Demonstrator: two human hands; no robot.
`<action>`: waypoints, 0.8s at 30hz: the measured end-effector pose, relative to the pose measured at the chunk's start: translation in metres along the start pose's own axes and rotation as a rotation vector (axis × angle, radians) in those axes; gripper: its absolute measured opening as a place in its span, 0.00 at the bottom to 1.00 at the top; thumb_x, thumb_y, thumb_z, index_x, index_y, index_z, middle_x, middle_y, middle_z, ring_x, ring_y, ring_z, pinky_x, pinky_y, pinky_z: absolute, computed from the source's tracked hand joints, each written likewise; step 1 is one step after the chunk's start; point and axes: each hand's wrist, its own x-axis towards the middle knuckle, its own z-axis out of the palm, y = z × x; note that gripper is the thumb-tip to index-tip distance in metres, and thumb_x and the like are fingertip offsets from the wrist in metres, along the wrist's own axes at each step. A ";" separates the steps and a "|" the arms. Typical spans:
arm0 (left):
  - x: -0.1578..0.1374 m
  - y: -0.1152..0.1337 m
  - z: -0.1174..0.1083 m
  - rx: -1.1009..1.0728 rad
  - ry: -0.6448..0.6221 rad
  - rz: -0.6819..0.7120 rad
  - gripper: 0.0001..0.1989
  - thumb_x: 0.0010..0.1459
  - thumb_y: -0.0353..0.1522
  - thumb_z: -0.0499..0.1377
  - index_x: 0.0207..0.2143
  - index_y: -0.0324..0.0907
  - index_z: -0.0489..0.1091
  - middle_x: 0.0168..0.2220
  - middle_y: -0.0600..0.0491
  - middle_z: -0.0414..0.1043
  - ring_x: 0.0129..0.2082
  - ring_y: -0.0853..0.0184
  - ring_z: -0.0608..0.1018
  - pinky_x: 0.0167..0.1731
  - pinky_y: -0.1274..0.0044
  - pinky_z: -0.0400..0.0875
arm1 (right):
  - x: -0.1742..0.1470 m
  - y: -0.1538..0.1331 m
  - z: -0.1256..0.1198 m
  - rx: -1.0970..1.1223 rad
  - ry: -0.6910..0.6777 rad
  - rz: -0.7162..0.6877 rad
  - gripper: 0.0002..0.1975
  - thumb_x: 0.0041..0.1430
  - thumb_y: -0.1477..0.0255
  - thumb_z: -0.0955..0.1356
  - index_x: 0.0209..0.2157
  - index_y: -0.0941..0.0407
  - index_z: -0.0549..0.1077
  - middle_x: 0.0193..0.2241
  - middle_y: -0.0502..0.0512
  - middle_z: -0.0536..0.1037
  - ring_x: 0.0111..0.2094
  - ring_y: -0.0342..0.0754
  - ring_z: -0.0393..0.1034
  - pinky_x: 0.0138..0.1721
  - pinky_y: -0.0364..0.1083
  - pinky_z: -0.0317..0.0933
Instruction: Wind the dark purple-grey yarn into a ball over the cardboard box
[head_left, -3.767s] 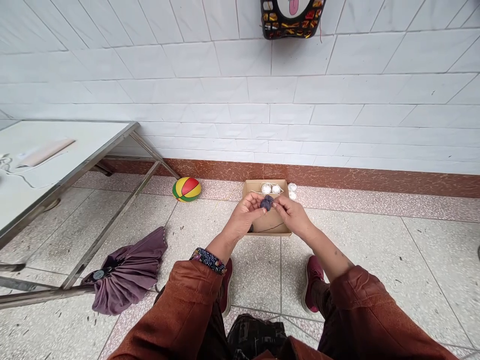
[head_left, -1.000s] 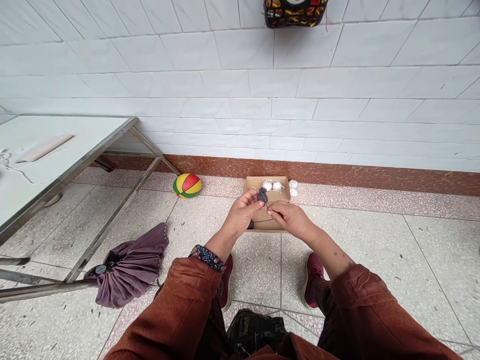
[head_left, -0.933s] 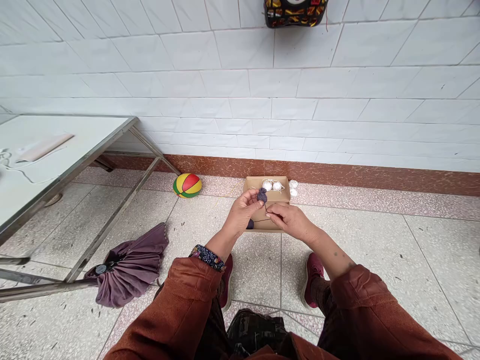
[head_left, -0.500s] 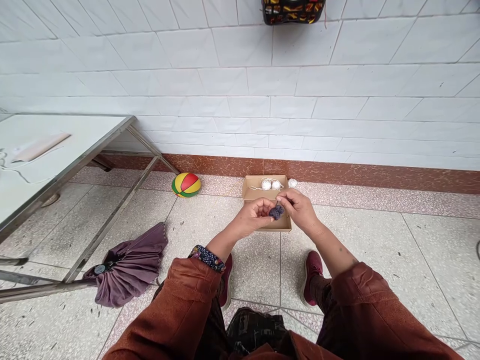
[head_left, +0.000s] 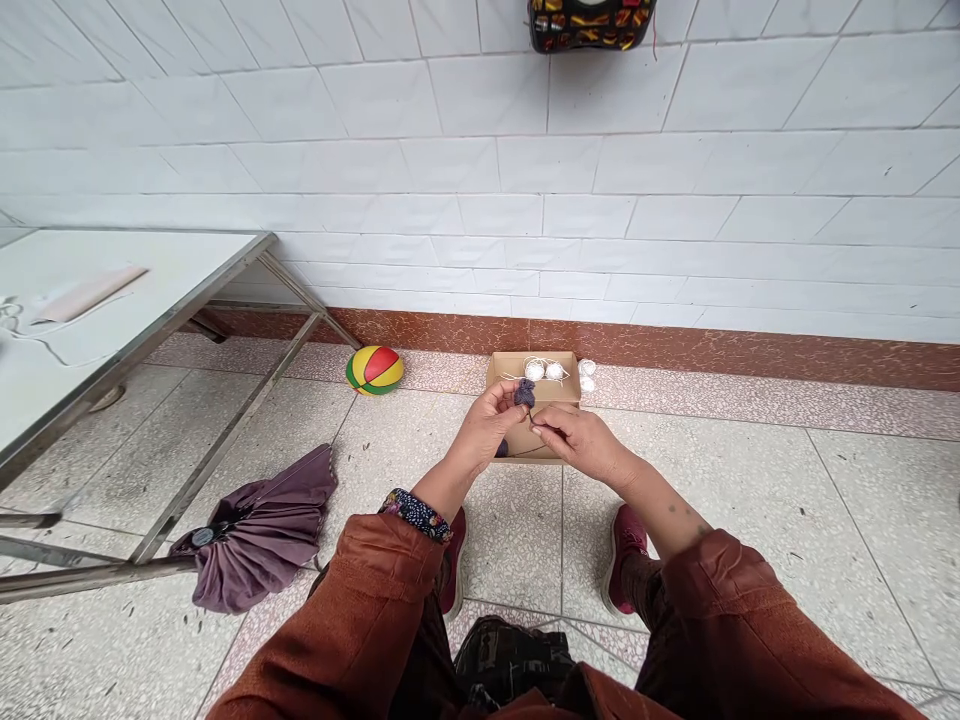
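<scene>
My left hand (head_left: 484,425) pinches a small dark purple-grey ball of yarn (head_left: 524,393) above a cardboard box (head_left: 496,370). Just to its right, my right hand (head_left: 581,438) has thumb and forefinger closed on a dark strand of yarn below the ball. White yarn balls (head_left: 534,370) with loose strands lie in the back part of the box. In its front part another dark ball (head_left: 502,450) shows partly beside my left hand, and a dark strand crosses the cardboard. More white yarn balls (head_left: 587,376) sit against the box's right side.
A striped ball (head_left: 375,370) rests near the wall on the left. Closer to me lies a folded purple umbrella (head_left: 262,540) beside a metal-framed table (head_left: 187,290). A black patterned object (head_left: 591,28) is at the wall above. My shoes (head_left: 628,555) stand either side.
My left hand has raised and turned the dark yarn ball. My right hand has moved from above the ball to below it, left and down, still pinching the strand.
</scene>
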 end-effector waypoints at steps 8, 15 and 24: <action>-0.007 0.000 0.008 0.244 -0.235 -0.012 0.12 0.46 0.29 0.66 0.35 0.41 0.69 0.29 0.58 0.69 0.27 0.73 0.68 0.31 0.77 0.60 | 0.004 0.007 -0.014 0.086 0.221 0.061 0.09 0.70 0.69 0.64 0.37 0.53 0.76 0.34 0.55 0.78 0.37 0.50 0.73 0.40 0.48 0.67; -0.014 0.009 0.006 0.105 -0.398 -0.104 0.12 0.49 0.27 0.66 0.38 0.40 0.71 0.34 0.54 0.73 0.33 0.71 0.73 0.37 0.76 0.64 | 0.005 0.017 -0.008 0.103 0.276 0.141 0.08 0.67 0.70 0.66 0.33 0.53 0.74 0.30 0.53 0.76 0.35 0.49 0.71 0.37 0.47 0.65; -0.007 0.008 0.005 -0.282 -0.069 -0.127 0.18 0.45 0.28 0.69 0.41 0.42 0.72 0.37 0.55 0.73 0.35 0.72 0.73 0.37 0.77 0.66 | 0.001 0.013 0.008 0.029 0.127 0.103 0.07 0.69 0.72 0.63 0.39 0.54 0.73 0.35 0.54 0.77 0.37 0.48 0.72 0.40 0.47 0.66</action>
